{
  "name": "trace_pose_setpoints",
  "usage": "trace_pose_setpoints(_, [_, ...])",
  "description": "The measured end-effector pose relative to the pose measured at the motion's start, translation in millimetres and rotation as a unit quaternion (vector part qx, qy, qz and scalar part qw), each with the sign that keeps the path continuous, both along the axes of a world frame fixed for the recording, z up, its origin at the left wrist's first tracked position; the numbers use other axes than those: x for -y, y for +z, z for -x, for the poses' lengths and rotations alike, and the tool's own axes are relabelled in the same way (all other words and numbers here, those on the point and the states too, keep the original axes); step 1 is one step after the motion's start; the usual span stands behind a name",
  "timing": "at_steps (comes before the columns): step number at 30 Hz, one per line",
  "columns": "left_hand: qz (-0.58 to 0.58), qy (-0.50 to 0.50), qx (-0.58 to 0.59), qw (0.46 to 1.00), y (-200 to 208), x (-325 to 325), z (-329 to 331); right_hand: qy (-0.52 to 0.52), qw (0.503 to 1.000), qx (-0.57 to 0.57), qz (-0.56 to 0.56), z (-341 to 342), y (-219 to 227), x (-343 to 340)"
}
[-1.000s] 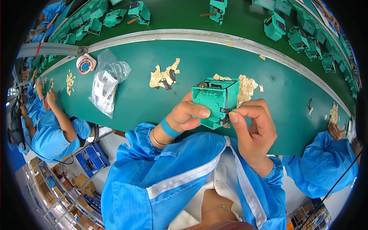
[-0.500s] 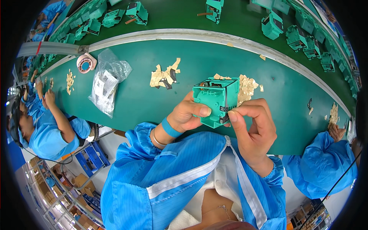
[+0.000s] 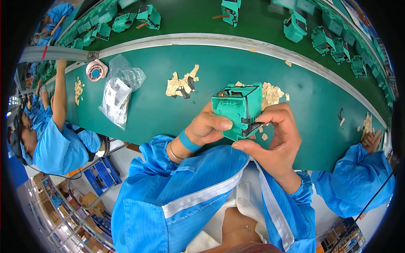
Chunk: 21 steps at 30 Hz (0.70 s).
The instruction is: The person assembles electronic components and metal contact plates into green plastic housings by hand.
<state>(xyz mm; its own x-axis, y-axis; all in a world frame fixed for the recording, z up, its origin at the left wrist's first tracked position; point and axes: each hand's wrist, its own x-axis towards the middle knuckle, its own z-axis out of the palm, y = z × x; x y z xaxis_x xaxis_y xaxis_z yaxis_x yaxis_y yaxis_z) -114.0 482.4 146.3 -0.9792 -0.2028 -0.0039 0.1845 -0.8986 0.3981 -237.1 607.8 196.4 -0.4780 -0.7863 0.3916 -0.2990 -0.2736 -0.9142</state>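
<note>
My left hand (image 3: 205, 127) grips a green plastic housing (image 3: 231, 109) from its left side, thumb on the near face. The housing is held tilted above the table's near edge. A black strip (image 3: 253, 127) sticks out at its lower right corner, and a thin black line runs along its upper part. At that corner is my right hand (image 3: 280, 141), its index fingertip against the strip. The right thumb is stretched out below, apart from strip and housing. My left fingertips are hidden behind the housing.
Pale paper scraps (image 3: 272, 95) lie behind the housing; more scraps (image 3: 181, 84) with black strips lie left. Farther left are a clear bag (image 3: 118, 92) and a tape roll (image 3: 95, 71). Beyond a metal rail (image 3: 194, 40) stand several green housings (image 3: 295, 27). Co-workers sit on both sides.
My right thumb has come away from the housing's corner and dropped lower. The black strip now juts outward there. The co-worker at left has raised an arm toward the rail.
</note>
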Motion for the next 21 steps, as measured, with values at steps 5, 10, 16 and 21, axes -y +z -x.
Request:
trace_pose_setpoints(5, [0.014,-0.004,0.001,1.000,-5.4,0.3,-2.1,0.022,0.996,0.089,-0.021,-0.6,-4.5,-8.0])
trace_pose_setpoints(10, [-0.002,0.017,0.008,1.000,-3.1,-1.8,0.6,-0.006,0.999,0.042,0.016,-3.6,-2.6,-6.3])
trace_pose_setpoints(16, [0.027,0.034,0.015,0.999,-9.3,3.7,-0.8,-0.055,0.997,-0.012,-0.046,-1.3,-2.1,-10.9])
trace_pose_setpoints(21, [-0.008,0.038,-0.032,0.999,-6.0,2.0,0.2,-0.037,0.992,0.117,-0.001,-0.2,-10.8,-10.2])
